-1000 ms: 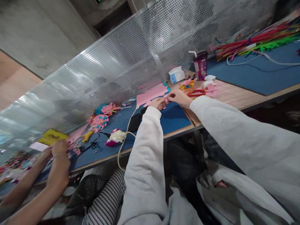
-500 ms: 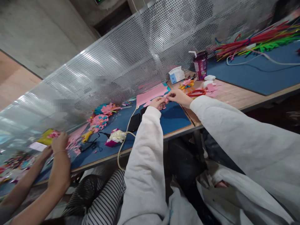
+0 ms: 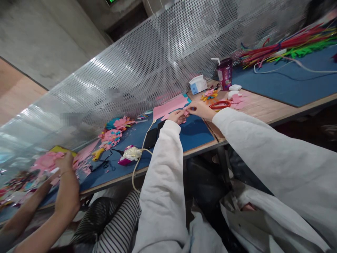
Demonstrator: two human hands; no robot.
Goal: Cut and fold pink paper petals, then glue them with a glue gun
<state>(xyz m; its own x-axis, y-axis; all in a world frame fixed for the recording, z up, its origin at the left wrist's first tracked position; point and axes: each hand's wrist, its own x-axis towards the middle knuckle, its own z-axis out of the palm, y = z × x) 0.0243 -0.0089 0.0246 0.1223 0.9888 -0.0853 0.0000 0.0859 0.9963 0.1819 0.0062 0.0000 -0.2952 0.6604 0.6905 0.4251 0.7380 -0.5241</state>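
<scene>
Above a blue mat (image 3: 198,133), my left hand (image 3: 178,116) and my right hand (image 3: 201,109) meet over a small piece of pink paper (image 3: 186,112). The fingers of both hands are closed on it, and they cover most of it. Just behind my hands lies a large pink paper sheet (image 3: 170,106). Red-handled scissors (image 3: 220,105) rest beside my right wrist, with a pink and yellow paper flower (image 3: 210,94) behind them. To the left of my left forearm is a black phone (image 3: 151,138).
A tissue pack (image 3: 198,84) and a purple cup with a straw (image 3: 225,74) stand along the perforated metal screen (image 3: 142,66). Colourful pipe cleaners (image 3: 286,45) lie at far right. Paper flowers (image 3: 112,137), a glue gun (image 3: 98,154) and a cable are left. A co-worker's hand (image 3: 64,161) holds pink paper.
My hands stay nearly in place, with small finger movements at the pink paper. At the left, the co-worker has brought a larger pink paper piece into view.
</scene>
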